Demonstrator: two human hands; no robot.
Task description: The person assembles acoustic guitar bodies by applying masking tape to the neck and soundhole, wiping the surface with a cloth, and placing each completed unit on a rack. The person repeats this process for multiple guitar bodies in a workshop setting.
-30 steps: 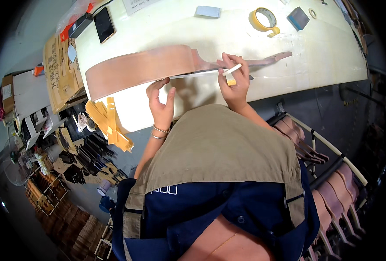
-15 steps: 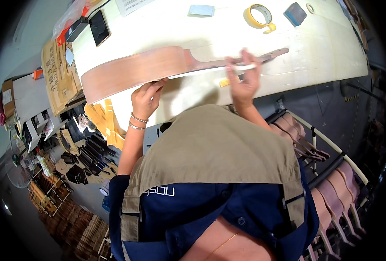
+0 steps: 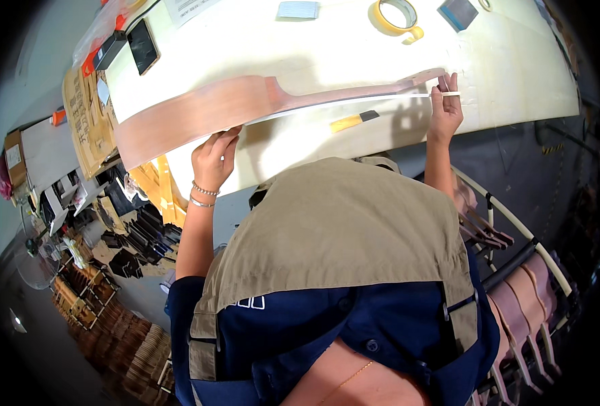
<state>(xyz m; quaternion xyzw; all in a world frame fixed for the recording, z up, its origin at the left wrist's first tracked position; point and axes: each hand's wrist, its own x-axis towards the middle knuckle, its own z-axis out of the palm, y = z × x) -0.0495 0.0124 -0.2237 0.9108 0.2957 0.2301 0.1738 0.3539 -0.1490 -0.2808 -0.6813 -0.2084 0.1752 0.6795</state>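
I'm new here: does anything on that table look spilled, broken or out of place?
Nothing looks spilled or broken. One small oddity: the yellow tape, toward the far side of the table, has a loose end sticking out from its roll instead of lying flat. The guitar rests on its edge, with no damage I can make out.

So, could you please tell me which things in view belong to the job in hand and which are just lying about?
Seemingly in use:
- wooden guitar, left hand at its edge
- white strip, running along the guitar to the right hand

Seemingly just lying about:
- yellow tape roll
- phone
- blue-grey block
- light-blue pad
- yellow-and-dark tool, nearby but unheld
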